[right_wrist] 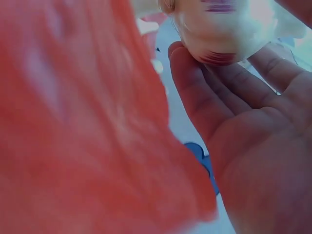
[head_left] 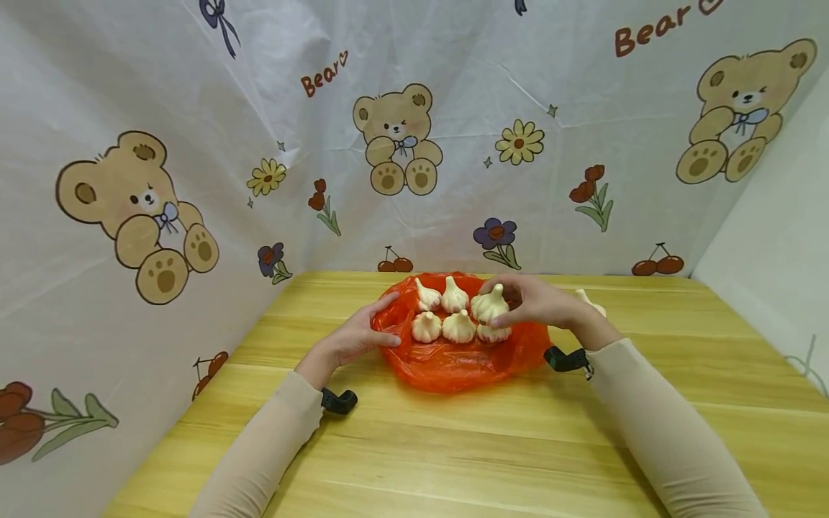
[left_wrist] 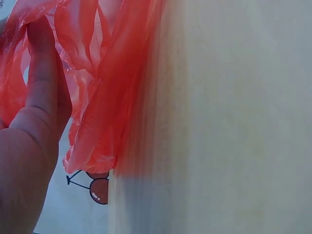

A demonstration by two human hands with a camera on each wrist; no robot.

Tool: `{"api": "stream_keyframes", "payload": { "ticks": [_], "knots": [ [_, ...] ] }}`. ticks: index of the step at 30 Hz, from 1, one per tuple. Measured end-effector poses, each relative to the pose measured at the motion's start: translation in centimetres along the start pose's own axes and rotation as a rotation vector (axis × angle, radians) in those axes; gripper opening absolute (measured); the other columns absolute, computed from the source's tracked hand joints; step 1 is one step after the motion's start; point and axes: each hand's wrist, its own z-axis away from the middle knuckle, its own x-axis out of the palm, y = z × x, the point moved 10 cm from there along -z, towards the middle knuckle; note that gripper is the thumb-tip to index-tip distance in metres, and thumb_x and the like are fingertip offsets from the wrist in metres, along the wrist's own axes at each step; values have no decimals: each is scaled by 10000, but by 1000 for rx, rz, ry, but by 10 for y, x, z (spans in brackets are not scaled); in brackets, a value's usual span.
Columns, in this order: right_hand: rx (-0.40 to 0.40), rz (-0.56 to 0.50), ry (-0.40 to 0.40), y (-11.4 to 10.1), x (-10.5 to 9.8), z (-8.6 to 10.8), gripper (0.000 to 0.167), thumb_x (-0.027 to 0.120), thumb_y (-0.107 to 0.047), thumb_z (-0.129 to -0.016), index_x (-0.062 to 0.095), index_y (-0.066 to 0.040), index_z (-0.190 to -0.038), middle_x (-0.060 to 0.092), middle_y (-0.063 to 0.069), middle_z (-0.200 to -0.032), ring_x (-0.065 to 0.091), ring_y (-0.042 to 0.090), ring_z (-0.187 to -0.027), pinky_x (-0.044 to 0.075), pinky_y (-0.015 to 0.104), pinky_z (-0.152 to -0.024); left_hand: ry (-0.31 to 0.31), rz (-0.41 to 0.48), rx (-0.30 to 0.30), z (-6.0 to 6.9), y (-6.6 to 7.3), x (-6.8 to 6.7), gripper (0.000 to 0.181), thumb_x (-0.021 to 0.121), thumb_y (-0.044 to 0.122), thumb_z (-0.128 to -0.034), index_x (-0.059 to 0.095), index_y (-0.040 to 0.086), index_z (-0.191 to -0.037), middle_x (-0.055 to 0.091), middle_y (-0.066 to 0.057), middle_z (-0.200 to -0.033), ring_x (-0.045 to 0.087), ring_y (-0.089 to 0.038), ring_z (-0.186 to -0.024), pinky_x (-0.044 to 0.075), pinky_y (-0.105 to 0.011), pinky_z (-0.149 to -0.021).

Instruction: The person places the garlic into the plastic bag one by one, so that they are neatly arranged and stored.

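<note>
A red plastic bag (head_left: 447,370) lies with its mouth open on the table, several white garlic bulbs (head_left: 459,327) standing in it in two rows. My right hand (head_left: 540,301) grips one garlic bulb (head_left: 490,306) between thumb and fingers, over the bag's right side. That held bulb (right_wrist: 214,29), with purple streaks, shows against the fingers in the right wrist view. At the bag's left edge, my left hand (head_left: 359,334) holds the plastic between thumb and fingers. The left wrist view has the thin red plastic (left_wrist: 105,97) bunched around those fingers; their tips are partly hidden.
Another garlic bulb (head_left: 591,302) lies on the wooden table (head_left: 440,453), partly hidden behind the right wrist. A bear-print curtain (head_left: 453,216) stands along the table's back and left edges. At the right is a plain white wall (head_left: 777,216).
</note>
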Motion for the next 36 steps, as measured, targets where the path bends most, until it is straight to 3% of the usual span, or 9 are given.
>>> {"api": "stream_keyframes", "payload": {
  "ticks": [4,10,19,27,33,36],
  "knots": [
    [-40,27,-57,-9,12,-5,505,874,-225,-830,627,-182,-1268,645,71,-1128,604,267,-951,568,287,-796,4,-11,-8,0,-1,0,1024,708,-124,-853,219,286,-1654,253,-116,-1684,427,-336,-1440,551,-364,-1049],
    [-74,124,-76,-20,24,-12,491,888,-323,-811,651,-268,-1238,558,65,-911,498,251,-821,431,290,-668,8,0,-12,1,-2,-1,1041,712,-140,-839,217,273,-1656,252,-122,-1681,421,-332,-1438,555,-334,-1039],
    [-78,19,-154,-25,52,-18,533,876,-271,-829,626,-180,-1291,588,36,-1297,622,240,-1054,545,321,-892,3,-5,-20,0,-2,1,1037,725,-122,-847,219,287,-1655,230,-110,-1689,408,-327,-1444,564,-327,-1026],
    [-125,120,-166,-33,70,-25,479,876,-342,-823,642,-291,-1238,624,-22,-1153,586,192,-967,529,316,-839,8,0,-24,0,-3,-1,1038,725,-131,-840,232,292,-1650,261,-113,-1674,411,-339,-1450,558,-329,-1034],
    [-132,177,-203,-36,85,-31,490,872,-343,-823,647,-275,-1254,628,-48,-1220,573,171,-1072,534,371,-955,-3,-5,-33,0,-2,1,1029,722,-122,-853,225,296,-1651,257,-121,-1670,424,-334,-1436,551,-350,-1049],
    [-135,206,-227,-37,90,-35,488,870,-323,-824,647,-263,-1254,644,-48,-1206,582,174,-1048,541,400,-946,-4,-12,-35,0,-3,2,1030,716,-130,-852,230,303,-1650,268,-122,-1668,426,-334,-1435,546,-363,-1055]
  ]
}}
